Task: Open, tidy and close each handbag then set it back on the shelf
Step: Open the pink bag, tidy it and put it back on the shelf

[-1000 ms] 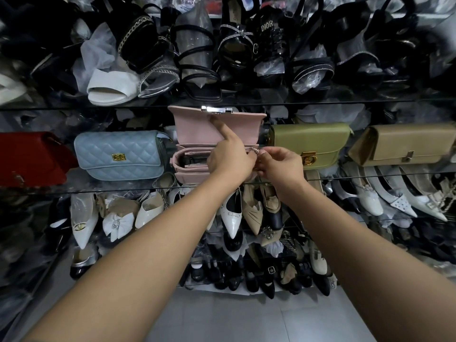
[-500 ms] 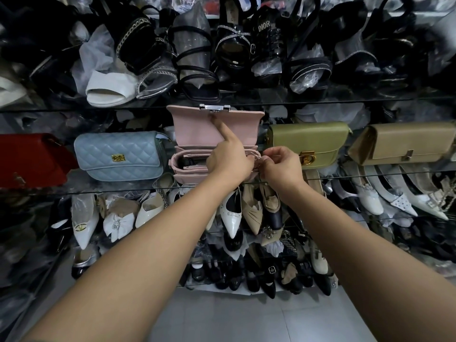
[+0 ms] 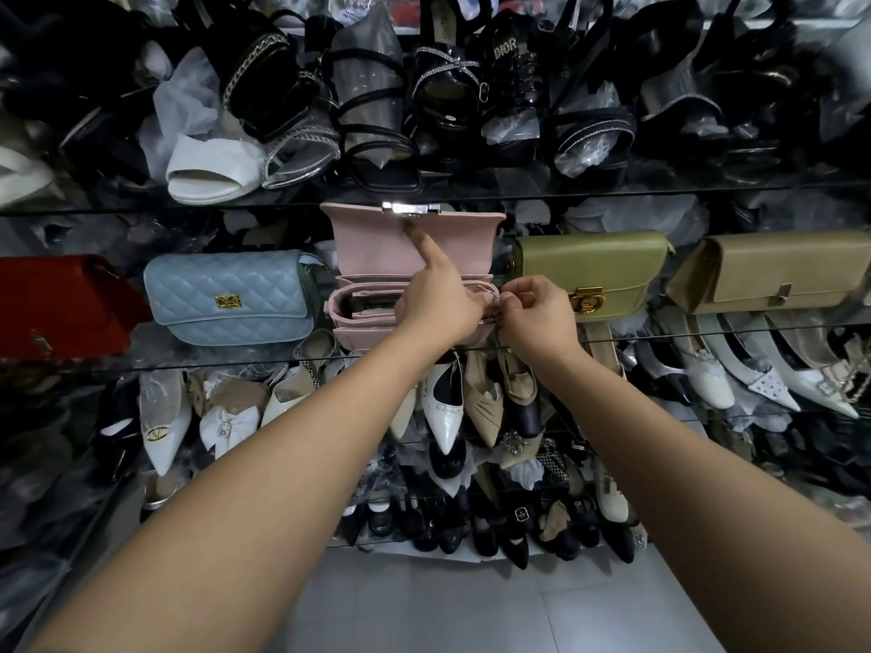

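Middle glass shelf (image 3: 226, 359), between 1 pale-blue quilted handbag (image 3: 226, 299) and 1 olive handbag (image 3: 589, 266): 1 pink handbag (image 3: 372, 249), standing, flap raised, zip compartment exposed. 2 hands at it. Left hand (image 3: 438, 306): index finger straight against the flap, remaining fingers curled at the top edge. Right hand (image 3: 537, 318): fingertips pinching the bag's right end. 1 silver clasp (image 3: 411, 208) on the flap's upper edge.

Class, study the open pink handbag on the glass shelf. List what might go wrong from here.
The left hand props the pink handbag flap with one finger alone; it may drop onto both hands. The right hand pinches at the bag's end near the glass shelf edge; tugging might slide it off.
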